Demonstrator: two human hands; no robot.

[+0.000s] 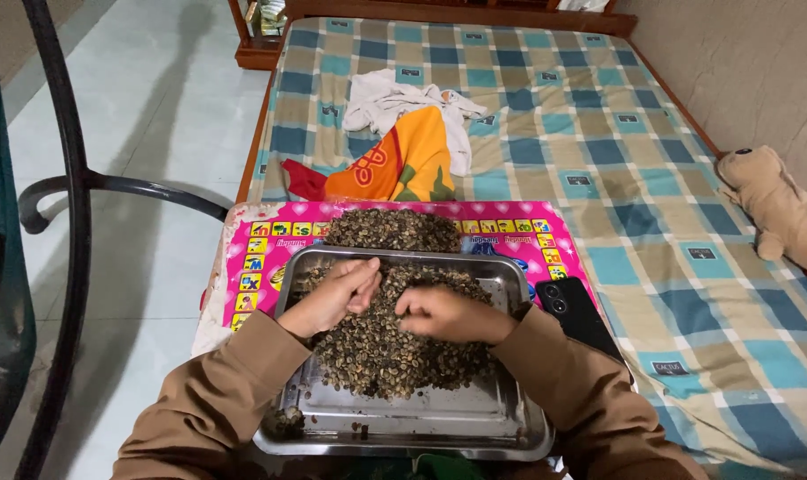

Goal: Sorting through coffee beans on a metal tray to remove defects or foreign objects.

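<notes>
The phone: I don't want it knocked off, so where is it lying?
The black phone lies beside the metal tray's right edge, near the right hand, on the pink mat.

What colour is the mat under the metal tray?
Bright pink, with small multicoloured picture squares along its edges. The mat shows best in the head view, beneath the tray.

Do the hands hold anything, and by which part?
Cannot be told. Both the left hand and right hand rest curled on the beans in the metal tray.
</notes>
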